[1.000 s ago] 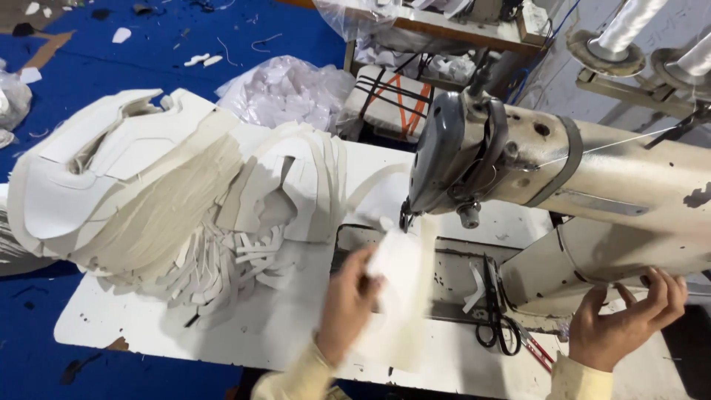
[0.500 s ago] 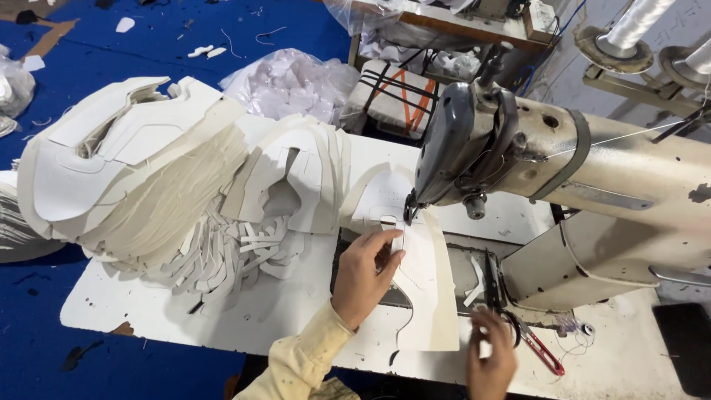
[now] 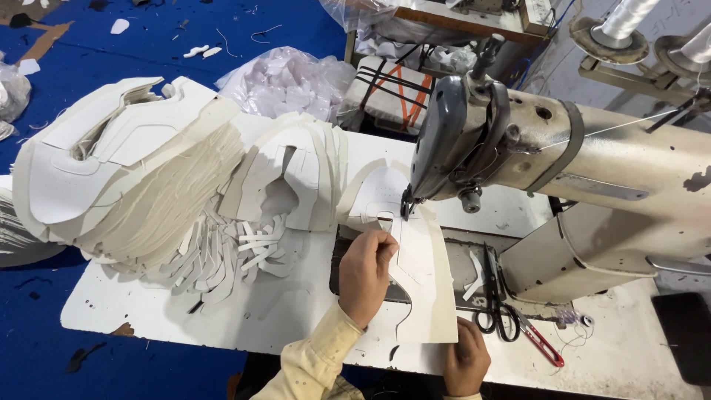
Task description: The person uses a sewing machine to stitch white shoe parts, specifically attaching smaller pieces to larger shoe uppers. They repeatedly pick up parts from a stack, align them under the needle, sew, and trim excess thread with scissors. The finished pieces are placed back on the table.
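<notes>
A white cut panel [image 3: 422,289] lies flat on the worktop [image 3: 222,326], its far end under the needle of the sewing machine [image 3: 563,178]. The left hand [image 3: 364,275] pinches a small white strip [image 3: 385,222] on it with closed fingers. The right hand [image 3: 465,357], at five o'clock from the left, grips the panel's near edge, fingers curled. Scissors [image 3: 495,296] lie just beside, at three o'clock.
</notes>
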